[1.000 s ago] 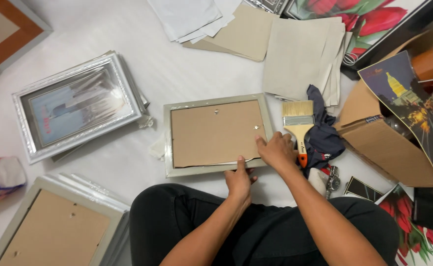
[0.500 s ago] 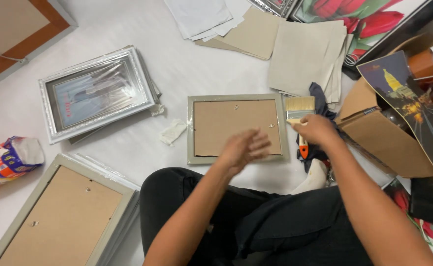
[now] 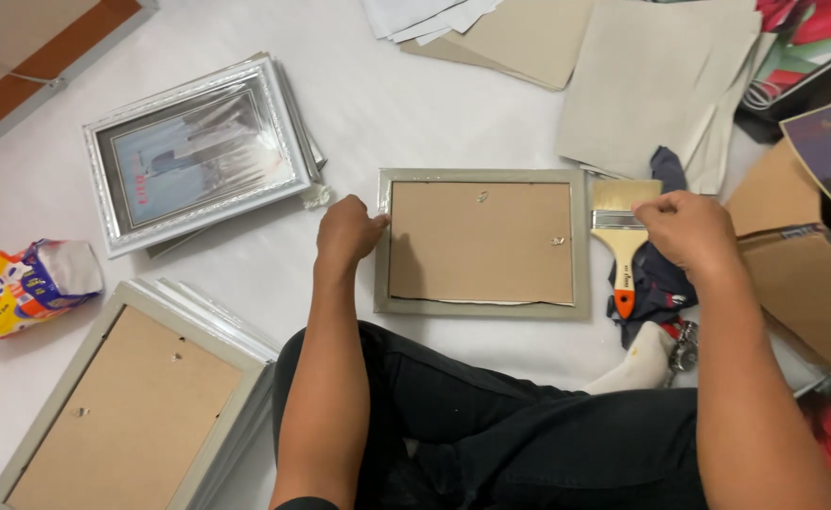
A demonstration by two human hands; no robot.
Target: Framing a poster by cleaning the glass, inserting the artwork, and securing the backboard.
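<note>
Leftmost, a crumpled yellow and blue snack packet was seen on the white floor, with a silver-edged glazed picture frame above it and a stack of pale frames lying face down below. Near the middle, the left hand was set against the left rail of the grey-green rectangular frame with brown card backing; its fingers were curled shut on that edge. The frame lay flat and face down in front of the crossed legs, its long axis running left to right.

Just beside its right rail, a flat paintbrush with a pale wooden handle and orange tip was laid over a dark blue cloth, bristles pointing away and handle towards the body. The right hand was held at the metal band, fingers bent; whether anything was pinched could not be told. The step was judged to be the steadying of the frame while the brush was reached. A sure grip on the handle would be called for.
</note>
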